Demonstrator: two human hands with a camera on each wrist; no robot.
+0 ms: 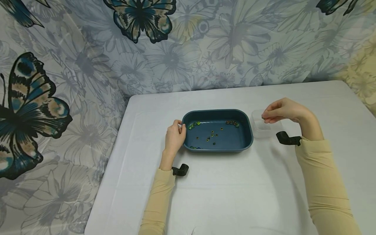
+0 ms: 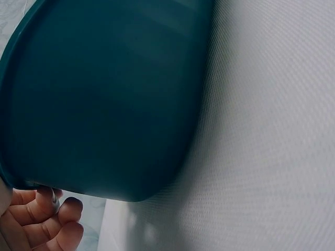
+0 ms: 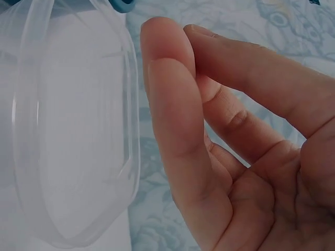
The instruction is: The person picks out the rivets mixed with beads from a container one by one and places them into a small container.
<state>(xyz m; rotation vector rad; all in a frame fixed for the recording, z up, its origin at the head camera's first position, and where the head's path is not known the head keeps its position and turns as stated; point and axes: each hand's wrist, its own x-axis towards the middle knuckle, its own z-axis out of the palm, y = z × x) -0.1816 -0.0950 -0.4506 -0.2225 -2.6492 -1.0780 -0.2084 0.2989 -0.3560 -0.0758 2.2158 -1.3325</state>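
Observation:
A dark blue rectangular tray (image 1: 217, 150) holds small green and brown beads (image 1: 232, 123), some in clusters along its sides and several loose on its floor. At its left end my left hand (image 1: 174, 137) grips the rim, thumb above and fingers beneath; the left wrist view shows the tray wall (image 2: 110, 104) and curled fingers (image 2: 44, 219). Over a clear plastic container (image 1: 261, 133) my right hand (image 1: 286, 111) pinches thumb and fingertips together. A tiny dark bead shows at those tips in the head view; fingers (image 3: 178, 110) hide it in the right wrist view.
Both things stand on a white-covered table (image 1: 229, 189), the clear container just right of the tray. Behind the table hangs a cloth (image 1: 173, 62) printed with flowers and butterflies. A black wrist camera (image 1: 288, 139) sits on the right wrist, another (image 1: 180, 170) on the left.

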